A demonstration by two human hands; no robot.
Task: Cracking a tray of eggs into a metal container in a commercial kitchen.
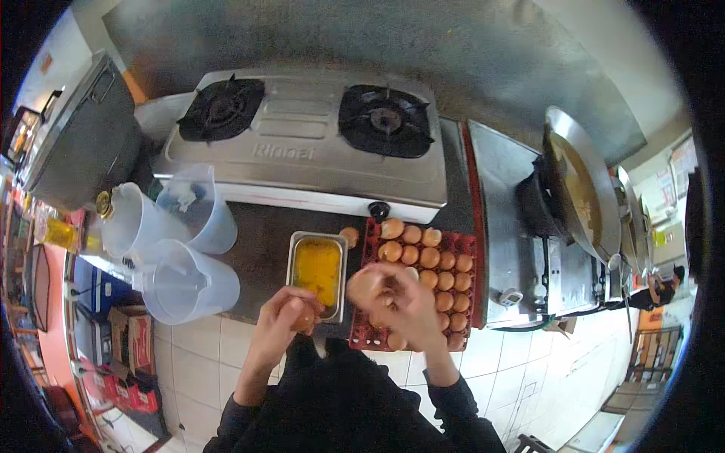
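Near the front left corner of a rectangular metal pan (pixel 291 272), my left hand (pixel 286 317) holds a brown egg (pixel 303 318). Yellow beaten-looking egg (pixel 317 269) fills part of the pan. My right hand (pixel 399 303) is blurred over the left side of a red egg tray (pixel 362 334); whether it holds something cannot be told. Brown eggs (pixel 429 257) sit in the tray, and a few at its back look like broken shells (pixel 392 228). Another brown egg or shell (pixel 349 236) lies beside the pan's back right corner.
A steel two-burner gas stove (pixel 294 164) stands behind the pan. Translucent plastic jugs (pixel 190 283) are at the left, near a large metal box (pixel 85 136). To the right are a metal counter (pixel 504 198), a thermometer or timer (pixel 510 297) and a large wok (pixel 583 187). A person (pixel 662 289) is far right.
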